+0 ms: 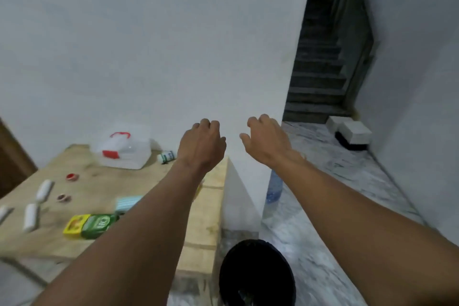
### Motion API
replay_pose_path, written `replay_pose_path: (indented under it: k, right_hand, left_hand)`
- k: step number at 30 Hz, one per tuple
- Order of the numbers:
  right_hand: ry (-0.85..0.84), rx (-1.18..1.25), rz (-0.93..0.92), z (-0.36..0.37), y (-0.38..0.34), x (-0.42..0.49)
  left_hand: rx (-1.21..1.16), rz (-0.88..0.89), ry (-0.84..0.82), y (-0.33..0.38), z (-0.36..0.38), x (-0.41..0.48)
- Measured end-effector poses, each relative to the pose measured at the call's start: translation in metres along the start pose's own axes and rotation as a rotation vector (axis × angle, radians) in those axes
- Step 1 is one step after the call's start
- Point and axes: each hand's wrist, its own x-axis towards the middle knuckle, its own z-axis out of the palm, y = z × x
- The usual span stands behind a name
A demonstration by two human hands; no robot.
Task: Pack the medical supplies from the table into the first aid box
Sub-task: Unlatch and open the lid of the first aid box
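Both arms are stretched forward over the table's right end. My left hand (201,146) hangs with fingers curled loosely and nothing in it. My right hand (267,140) is beside it, fingers apart, empty. The clear first aid box (124,150) with a red handle and red clasp stands closed at the table's far side. A small white bottle (166,156) lies just right of it. White bandage rolls (44,190) (31,216), two small round tins (72,177) (64,198), a pale blue pack (126,202), a green bottle (99,225) and a yellow box (74,226) lie on the wooden table (201,228).
A white wall rises behind the table. A black round bin (257,273) sits on the marble floor right of the table. A blue water bottle (273,187) stands by the wall corner. White boxes (350,131) lie near a dark stairway at the back right.
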Motion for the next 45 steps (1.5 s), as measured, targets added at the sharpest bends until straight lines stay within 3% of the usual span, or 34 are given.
replay_pose_path:
  k: [12,21,33,37,40,45]
  right_hand:
    - [-0.119,0.099,-0.193,0.039,-0.192,-0.028]
    - [-0.154,0.143,-0.093,0.114,-0.350,-0.003]
    - [-0.277,0.158,0.088,0.244,-0.405,0.089]
    - [-0.365,0.270,0.245,0.299,-0.408,0.124]
    - [-0.397,0.438,0.482,0.338,-0.413,0.143]
    - [-0.233,1.008,0.966,0.370,-0.432,0.160]
  left_hand:
    - [0.072,-0.216,-0.057,-0.175,-0.047,-0.118]
    - [0.103,-0.183,-0.152,-0.363,-0.052,-0.133]
    - [0.012,-0.116,-0.251,-0.493,0.023,-0.044]
    - [-0.085,-0.165,-0.278,-0.517,0.059,0.000]
    - [-0.263,-0.292,-0.213,-0.535,0.087,0.039]
    - [-0.499,-0.375,-0.206,-0.553,0.130,0.091]
